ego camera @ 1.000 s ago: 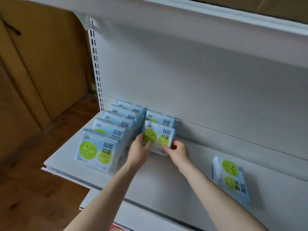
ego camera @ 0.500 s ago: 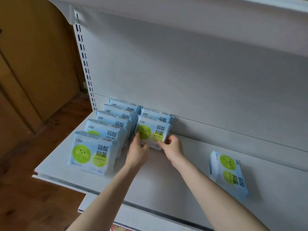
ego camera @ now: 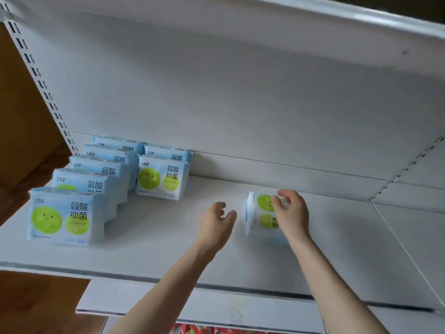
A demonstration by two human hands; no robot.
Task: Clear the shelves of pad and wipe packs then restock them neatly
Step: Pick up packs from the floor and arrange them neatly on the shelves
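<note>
Head view: a person's two bare hands work over a white shelf (ego camera: 168,249) partly stocked with pale blue packs printed with green circles and black characters.

The right hand (ego camera: 293,213) holds the loose pack (ego camera: 261,215), which stands on end right of centre with its print turned sideways. The fingers curl over its far top corner and the thumb lies on its face; the hand hides the pack's right part. The left hand (ego camera: 216,221) hovers just left of that pack, apart from it, fingers loosely bent and holding nothing.

At the left end of the shelf a row (ego camera: 65,218) of five packs stands upright, one behind another, running from the near edge to the back panel (ego camera: 216,104). Just right of it, at the far side, a pair (ego camera: 161,177) of packs stands the same way, faces toward the camera, the rear one against the panel. Bare shelf lies between the pair and the loose pack.

A slotted upright (ego camera: 41,83) runs up the panel's left edge, and another (ego camera: 404,169) marks a join at the right. An upper shelf (ego camera: 313,27) juts out overhead. Below the near edge a lower shelf (ego camera: 192,307) shows, with a strip of red packaging (ego camera: 197,330) under it, too cropped to identify. Wooden floor (ego camera: 36,302) fills the lower left.
</note>
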